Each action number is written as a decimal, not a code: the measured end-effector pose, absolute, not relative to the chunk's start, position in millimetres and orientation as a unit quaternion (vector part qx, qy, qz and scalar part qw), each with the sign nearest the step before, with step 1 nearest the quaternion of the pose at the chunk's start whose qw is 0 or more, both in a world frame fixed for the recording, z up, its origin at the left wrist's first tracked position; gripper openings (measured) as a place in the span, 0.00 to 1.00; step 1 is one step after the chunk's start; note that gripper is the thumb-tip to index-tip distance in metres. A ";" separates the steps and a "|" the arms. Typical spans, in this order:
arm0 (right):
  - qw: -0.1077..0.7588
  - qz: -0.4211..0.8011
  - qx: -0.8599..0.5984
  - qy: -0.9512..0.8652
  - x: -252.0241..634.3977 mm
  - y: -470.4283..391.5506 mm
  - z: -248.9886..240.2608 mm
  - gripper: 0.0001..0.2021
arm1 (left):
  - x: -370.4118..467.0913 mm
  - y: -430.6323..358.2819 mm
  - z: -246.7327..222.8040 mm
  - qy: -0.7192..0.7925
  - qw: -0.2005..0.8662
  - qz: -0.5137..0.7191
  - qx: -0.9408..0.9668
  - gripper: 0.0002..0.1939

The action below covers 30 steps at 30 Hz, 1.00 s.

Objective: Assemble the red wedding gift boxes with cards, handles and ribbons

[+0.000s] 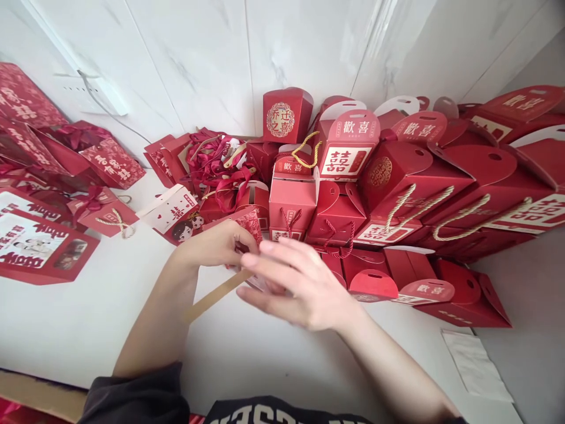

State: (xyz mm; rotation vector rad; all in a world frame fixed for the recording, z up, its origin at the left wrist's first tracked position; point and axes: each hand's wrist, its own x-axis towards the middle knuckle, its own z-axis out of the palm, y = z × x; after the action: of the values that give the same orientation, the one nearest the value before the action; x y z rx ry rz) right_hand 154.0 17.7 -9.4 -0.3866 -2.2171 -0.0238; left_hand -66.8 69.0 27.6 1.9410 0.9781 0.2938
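Observation:
My left hand is closed, its fingers curled at the edge of a red patterned gift box, which it mostly hides. A flat tan strip slants from beside my left wrist up to the gap between both hands; what it belongs to is hidden. Just to the right, my right hand is open with fingers stretched towards the left one, slightly blurred. Part of a pale item shows beneath its fingers. Behind my left wrist lies a white and red box with cartoon figures.
Red gift boxes with rope handles are stacked along the right. A heap of red ribbons lies at the back. More red boxes stand at left on the white table. A wall socket has a cable. White paper lies right.

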 end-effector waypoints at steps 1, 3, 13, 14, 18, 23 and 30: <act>0.412 -0.004 -0.136 -0.901 151.2 14.7 -7.5 0.12 | -66.3 69.6 26.9 0.395 0.455 0.111 0.790 0.06; 0.358 0.022 -0.125 -0.925 146.8 11.0 -6.0 0.10 | -66.6 70.9 24.5 0.386 0.459 0.090 0.795 0.07; 0.448 0.115 -0.349 -0.815 159.2 27.5 -16.5 0.21 | -77.2 71.8 25.5 0.368 0.445 0.063 0.814 0.07; 0.443 0.102 -0.371 -0.810 160.6 30.2 -19.3 0.20 | -77.8 71.9 27.0 0.358 0.445 0.066 0.819 0.06; 0.386 0.152 -0.416 -0.809 161.4 36.7 -24.4 0.14 | -77.4 72.5 29.2 0.321 0.456 0.082 0.826 0.03; 0.382 0.422 -0.402 -0.717 152.8 31.1 -18.7 0.08 | -72.1 75.4 23.9 0.314 0.481 0.063 0.816 0.03; 0.391 0.498 -0.407 -0.658 144.2 26.8 -25.5 0.06 | -68.9 78.3 19.3 0.347 0.454 0.067 0.818 0.09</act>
State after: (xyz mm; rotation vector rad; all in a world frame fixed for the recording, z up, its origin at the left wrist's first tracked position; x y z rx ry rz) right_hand 144.2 26.8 -25.5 -1.0340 -1.6717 1.2651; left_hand -68.9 78.3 19.3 2.0188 0.8561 0.1660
